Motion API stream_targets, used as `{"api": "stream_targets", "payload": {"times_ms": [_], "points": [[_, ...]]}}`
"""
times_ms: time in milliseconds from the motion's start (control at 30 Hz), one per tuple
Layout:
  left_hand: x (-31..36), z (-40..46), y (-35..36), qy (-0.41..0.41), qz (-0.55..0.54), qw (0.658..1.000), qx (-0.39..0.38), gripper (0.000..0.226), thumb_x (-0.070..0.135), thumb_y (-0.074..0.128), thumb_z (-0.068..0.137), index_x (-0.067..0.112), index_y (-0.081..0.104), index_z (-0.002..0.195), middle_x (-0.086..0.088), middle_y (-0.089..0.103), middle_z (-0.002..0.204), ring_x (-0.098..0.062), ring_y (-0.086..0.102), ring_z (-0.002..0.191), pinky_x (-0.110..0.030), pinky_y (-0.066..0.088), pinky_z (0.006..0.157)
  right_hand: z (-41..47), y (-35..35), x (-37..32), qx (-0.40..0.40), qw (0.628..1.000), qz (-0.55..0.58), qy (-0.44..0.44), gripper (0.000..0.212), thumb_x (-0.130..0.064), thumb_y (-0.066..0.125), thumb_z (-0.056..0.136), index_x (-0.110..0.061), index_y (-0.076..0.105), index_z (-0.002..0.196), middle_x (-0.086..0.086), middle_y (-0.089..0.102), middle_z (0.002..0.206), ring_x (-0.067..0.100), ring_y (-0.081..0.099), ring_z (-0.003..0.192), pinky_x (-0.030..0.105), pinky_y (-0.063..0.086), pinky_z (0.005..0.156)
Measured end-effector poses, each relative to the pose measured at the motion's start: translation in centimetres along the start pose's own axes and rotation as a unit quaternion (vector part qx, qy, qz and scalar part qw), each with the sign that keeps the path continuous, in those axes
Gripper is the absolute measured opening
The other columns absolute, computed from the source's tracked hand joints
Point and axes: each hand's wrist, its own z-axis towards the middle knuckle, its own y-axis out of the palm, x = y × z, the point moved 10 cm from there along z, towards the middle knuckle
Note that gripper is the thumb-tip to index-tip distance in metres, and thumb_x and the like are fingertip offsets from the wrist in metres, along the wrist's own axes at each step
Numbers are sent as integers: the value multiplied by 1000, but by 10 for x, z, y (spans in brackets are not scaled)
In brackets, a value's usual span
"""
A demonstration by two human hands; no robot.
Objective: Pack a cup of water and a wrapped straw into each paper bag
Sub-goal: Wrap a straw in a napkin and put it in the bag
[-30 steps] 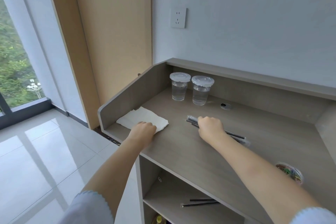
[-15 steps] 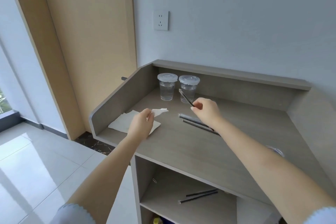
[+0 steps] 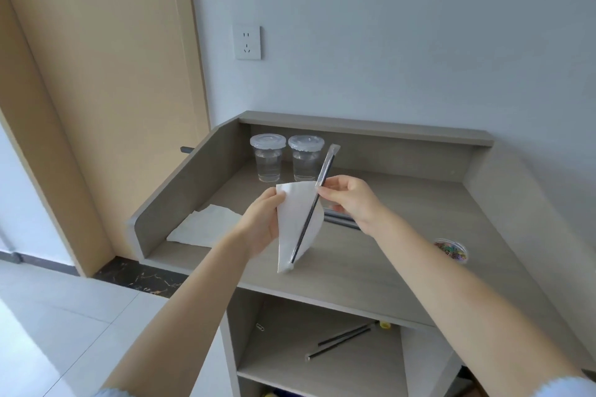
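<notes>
My left hand [image 3: 263, 222] grips a white paper bag [image 3: 295, 219] by its upper left edge and holds it upright above the desk [image 3: 403, 251]. My right hand [image 3: 350, 200] pinches a wrapped black straw [image 3: 314, 203] that lies slanted across the front of the bag, its lower end near the bag's bottom corner. Two lidded clear cups of water [image 3: 268, 158] [image 3: 305, 158] stand side by side at the back of the desk. More wrapped straws [image 3: 342, 219] lie on the desk behind my right hand.
Flat white paper bags [image 3: 203, 229] lie at the desk's left side. A small round tub of coloured bits [image 3: 451, 250] sits at the right. The shelf below holds loose straws [image 3: 342, 338] and a paper clip [image 3: 260, 327]. Raised desk walls [image 3: 180, 184] close the left, back and right.
My left hand has lifted one bag off the pile and stood it up. My right hand has carried a straw from the desk over to the bag's front.
</notes>
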Motion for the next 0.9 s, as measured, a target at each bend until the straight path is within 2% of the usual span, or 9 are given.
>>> {"api": "stream_targets", "payload": {"times_ms": [100, 167, 233, 333, 433, 500, 633, 767, 900], "points": [[-4, -2, 5, -12, -13, 1000, -15, 20, 16, 36, 103, 14, 56, 100, -3, 64, 90, -15, 63, 79, -29, 51, 72, -2, -2, 14, -5, 999, 28, 41, 9, -12, 65, 89, -17, 57, 88, 2, 64, 91, 11, 60, 81, 23, 48, 72], [-5, -3, 8, -11, -5, 1000, -22, 20, 17, 36, 103, 13, 56, 102, -3, 65, 91, -15, 63, 80, -29, 51, 72, -6, 1, 19, -28, 996, 56, 62, 9, -10, 62, 91, -15, 55, 91, 5, 66, 88, 14, 64, 74, 22, 54, 68], [-5, -3, 10, -8, 14, 999, -30, 20, 17, 37, 103, 11, 56, 105, -3, 64, 93, -16, 62, 83, -29, 51, 75, -10, 2, 17, -44, 995, 59, 60, 9, -7, 61, 91, -13, 54, 91, 5, 67, 85, 13, 67, 69, 23, 57, 66], [-6, -3, 10, 0, 41, 999, -22, 19, 19, 39, 103, 11, 57, 103, -3, 63, 92, -15, 61, 82, -29, 50, 76, -12, -1, 11, -40, 997, 48, 42, 14, 1, 61, 89, -11, 56, 93, 6, 67, 90, 16, 66, 76, 26, 57, 72], [-4, -3, 12, 7, 63, 998, -10, 21, 21, 42, 102, 14, 61, 99, -2, 66, 90, -14, 64, 79, -26, 52, 72, -15, -9, 8, -33, 998, 34, 39, 22, 9, 59, 86, -6, 58, 102, 7, 66, 90, 16, 65, 78, 23, 58, 69], [-4, -2, 18, 1, 81, 997, -12, 22, 25, 42, 102, 16, 63, 99, -3, 68, 93, -16, 66, 81, -28, 53, 76, -18, -17, 5, -29, 999, 16, 38, 24, 11, 57, 87, -1, 59, 108, 8, 65, 90, 15, 64, 78, 21, 57, 68], [-4, 4, 35, -12, 157, 987, -10, 28, 34, 43, 100, 18, 65, 99, -2, 70, 95, -17, 67, 88, -30, 52, 87, -28, -52, -8, 25, 999, -35, 22, 20, 7, 56, 90, 4, 60, 109, 13, 65, 96, 19, 64, 82, 22, 58, 71], [2, 13, 78, 29, 220, 975, -29, 24, 28, 45, 99, 15, 65, 96, -1, 70, 96, -15, 65, 91, -27, 46, 86, -48, -98, -31, 80, 992, -98, -16, 13, 2, 58, 90, -3, 62, 102, 8, 67, 93, 13, 64, 78, 30, 55, 80], [8, 17, 153, 87, 259, 959, -78, 19, 19, 48, 96, 16, 65, 89, -4, 68, 98, -17, 62, 96, -23, 44, 83, -88, -169, -70, 190, 972, -123, -68, 18, -2, 58, 91, -19, 57, 86, -2, 63, 85, 7, 59, 77, 20, 46, 71]]}}
